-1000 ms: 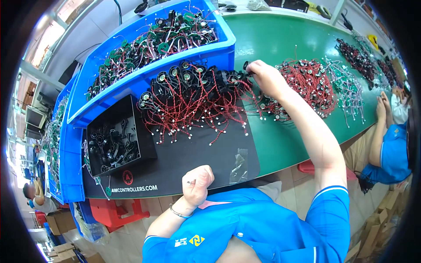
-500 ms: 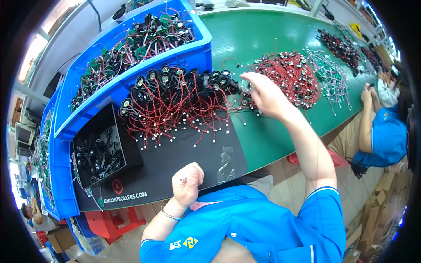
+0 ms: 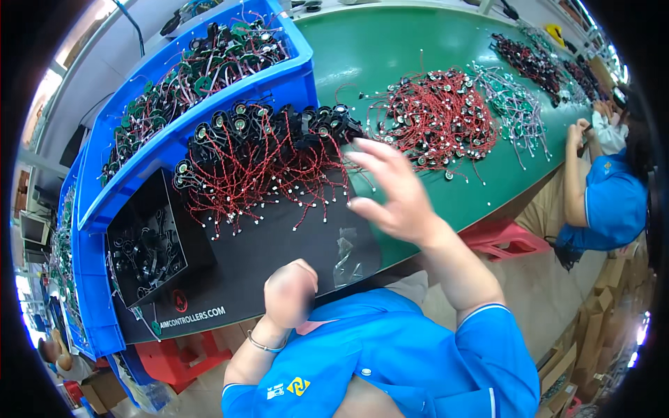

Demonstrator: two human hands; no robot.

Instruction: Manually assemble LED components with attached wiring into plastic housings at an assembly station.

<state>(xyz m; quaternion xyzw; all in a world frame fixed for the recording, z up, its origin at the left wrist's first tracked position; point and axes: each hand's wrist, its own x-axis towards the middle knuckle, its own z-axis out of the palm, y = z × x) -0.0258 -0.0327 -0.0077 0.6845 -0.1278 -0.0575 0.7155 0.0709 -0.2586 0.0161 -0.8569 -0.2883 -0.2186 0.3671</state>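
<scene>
My right hand (image 3: 391, 191) hovers open above the right edge of the black mat (image 3: 279, 254), fingers spread and nothing visible in them. Left of it lies a row of small black parts with round metal centres (image 3: 240, 125), their twisted red-and-black wires (image 3: 258, 174) fanned toward me and ending in white plugs. Close to my body, over the mat's front edge, my left hand (image 3: 289, 292) is closed and partly blurred. What it holds, if anything, is hidden. Past my right hand, a heap of similar red-wired parts (image 3: 442, 118) rests on the green table (image 3: 362, 56).
A blue bin (image 3: 202, 115) of wired green boards stands at the left behind a black box (image 3: 185, 244) of black pieces. Clear film (image 3: 345, 258) lies on the mat. White-wired green parts (image 3: 516, 108) lie farther right. A co-worker (image 3: 613, 195) sits at the right.
My right hand has come back from beside the red-wired heap toward me, its fingers spreading. My left hand stays closed near my body. The whole view has shifted slightly.
</scene>
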